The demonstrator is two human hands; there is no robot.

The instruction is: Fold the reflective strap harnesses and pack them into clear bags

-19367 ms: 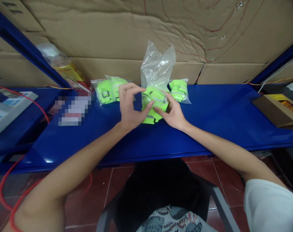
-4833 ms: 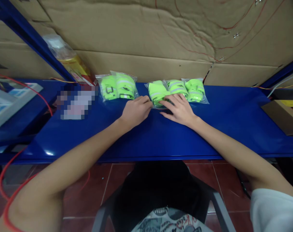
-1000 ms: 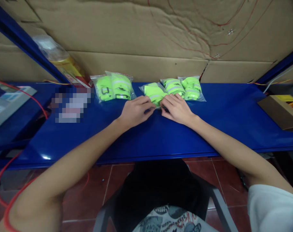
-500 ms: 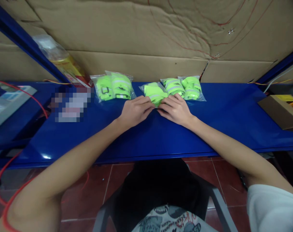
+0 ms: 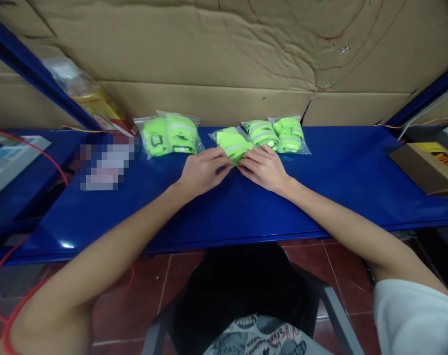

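A clear plastic bag [image 5: 232, 143] holding folded neon-yellow reflective strap lies on the blue table, its near edge between my hands. My left hand [image 5: 206, 170] pinches that edge from the left, thumb against fingertips. From the right, my right hand [image 5: 264, 167] grips the same edge, its fingers curled over the bag's corner. The fingertips of both hands almost meet, and they hide part of the bag's opening edge. Just right of it lie two similar filled bags, one nearer [image 5: 262, 133] and one farther right [image 5: 289, 134].
Two more filled bags [image 5: 170, 134] lie together on the left. A plastic bottle [image 5: 86, 93] stands behind, by the blue post. An open cardboard box [image 5: 423, 167] sits at the right end of the blue table [image 5: 216, 217]. Cardboard [image 5: 209, 49] lines the back.
Both hands stay on the same bag's near edge, with only slight finger movement. The whole view has shifted a little, so things appear slightly farther left.
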